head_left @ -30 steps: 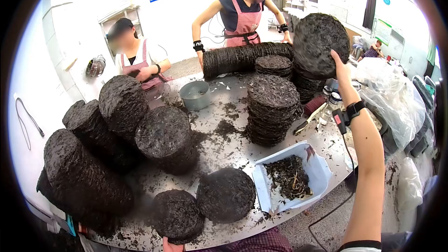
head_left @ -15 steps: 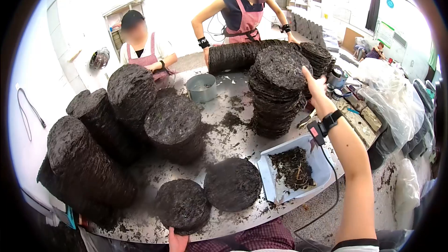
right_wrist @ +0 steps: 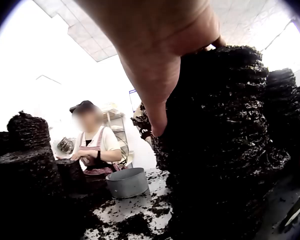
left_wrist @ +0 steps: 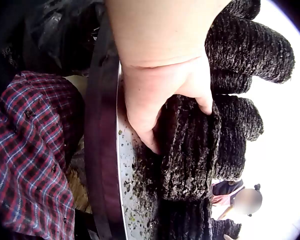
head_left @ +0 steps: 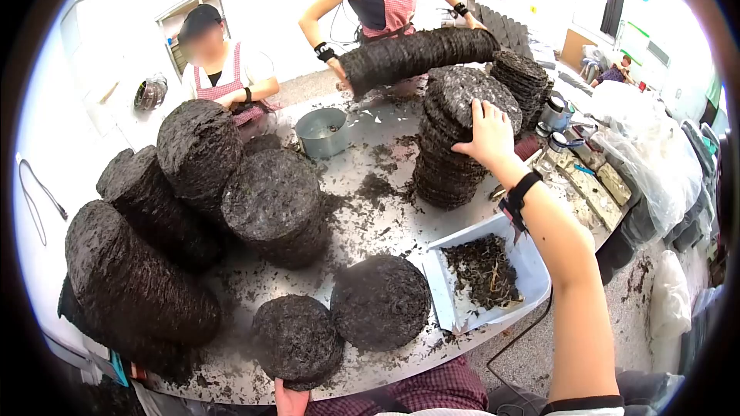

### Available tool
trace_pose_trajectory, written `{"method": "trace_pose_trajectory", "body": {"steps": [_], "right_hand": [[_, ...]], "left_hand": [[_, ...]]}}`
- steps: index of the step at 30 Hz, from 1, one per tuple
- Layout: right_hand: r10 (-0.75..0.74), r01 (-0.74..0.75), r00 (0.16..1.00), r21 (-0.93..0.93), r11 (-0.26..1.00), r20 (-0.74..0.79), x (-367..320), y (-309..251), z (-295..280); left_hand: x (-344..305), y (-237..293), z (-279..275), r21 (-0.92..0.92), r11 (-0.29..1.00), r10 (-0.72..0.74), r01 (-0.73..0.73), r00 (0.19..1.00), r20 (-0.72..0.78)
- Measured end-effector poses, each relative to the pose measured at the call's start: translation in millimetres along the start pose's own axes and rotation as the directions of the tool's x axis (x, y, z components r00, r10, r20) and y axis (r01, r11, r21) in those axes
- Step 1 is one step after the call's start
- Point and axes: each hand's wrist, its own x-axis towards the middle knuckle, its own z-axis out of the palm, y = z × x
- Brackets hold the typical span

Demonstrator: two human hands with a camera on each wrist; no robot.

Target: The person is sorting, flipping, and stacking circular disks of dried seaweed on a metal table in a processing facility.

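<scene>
My right hand [head_left: 491, 132] rests on a tall stack of dark, round pressed cakes [head_left: 445, 166] that look like dried seaweed. Its fingers lie straight over the top; in the right wrist view the thumb [right_wrist: 159, 120] presses against the stack's side. At the near table edge my left hand [head_left: 291, 399] grips a low stack of the same cakes [head_left: 297, 335]. The left wrist view shows that hand's thumb [left_wrist: 205, 104] over the stack's upper edge, fingers curled below, their tips hidden. Touching that low stack is another round dark cake stack [head_left: 381, 302].
More thick dark stacks [head_left: 274, 200] crowd the left. A metal ring [head_left: 322, 132] stands mid-table; a pale blue bin [head_left: 532, 277] with scraps sits near right. Across, one person holds a long dark roll [head_left: 420, 58]; another person [head_left: 223, 69] works beside the stacks. Jars [head_left: 555, 114] stand right.
My right hand has brought a thick, dark cake stack from the back right onto the tall stack and now lies on top. The person opposite has raised the roll. My left hand stays put.
</scene>
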Motion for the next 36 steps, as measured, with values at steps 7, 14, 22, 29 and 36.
{"method": "trace_pose_trajectory", "body": {"steps": [7, 14, 22, 29, 36], "right_hand": [[-0.064, 0.063, 0.997, -0.027, 0.998, -0.04, 46, 15, -3], [-0.103, 0.116, 0.955, 0.028, 0.993, -0.28, 47, 21, -1], [-0.15, 0.154, 0.987, 0.07, 0.986, -0.064, 26, 33, -5], [-0.253, 0.285, 0.94, 0.122, 0.951, -0.228, 3, 22, -34], [-0.683, 0.591, 0.73, 0.486, 0.644, 0.017, -191, -86, -82]], "left_hand": [[-1, -1, -1, 0.03, 0.999, 0.023, -0.023, 1.0, -0.02], [-3, 0, 0, 0.035, 0.999, 0.018, -0.018, 1.0, -0.013], [-6, -3, 13, 0.076, 0.997, 0.03, -0.032, 0.999, 0.022], [-13, 0, 36, 0.13, 0.991, 0.026, -0.038, 0.995, 0.097], [-12, -2, 29, -0.006, 1.0, -0.005, 0.005, 1.0, -0.022]]}}
